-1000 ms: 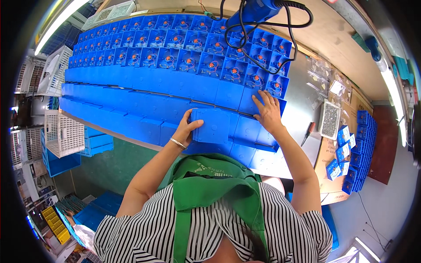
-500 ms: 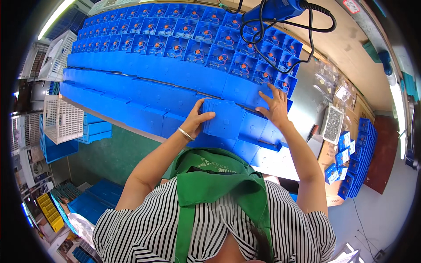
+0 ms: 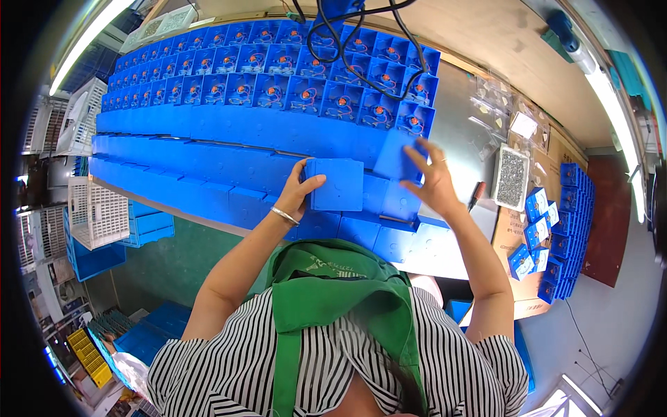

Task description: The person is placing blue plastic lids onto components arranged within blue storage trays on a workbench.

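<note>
My left hand (image 3: 295,191) grips a stack of flat blue square plates (image 3: 337,184) by its left edge, thumb on top, above the covered rows. A silvery bangle circles that wrist. At the right end of a covered row, a lighter, tilted blue square plate (image 3: 394,154) sits between the thumb and fingers of my right hand (image 3: 434,177). This hand is motion-blurred and its fingers span the plate's right side. Beyond both hands stand rows of open blue boxes (image 3: 303,94), each with an orange part and thin wires inside. Flat blue tops (image 3: 208,163) cover the nearer rows.
A blue power tool (image 3: 337,8) with a black cable hangs over the far boxes. On the right lie a red-and-black tool (image 3: 476,196), a white tray of small metal parts (image 3: 511,177), loose blue boxes (image 3: 536,233) and stacked blue boxes (image 3: 573,222). Pale crates (image 3: 101,212) stand left.
The view has shifted, so the table appears further left. My right hand has moved right relative to the boxes, and the plate at it now looks tilted. My left hand still holds the stack.
</note>
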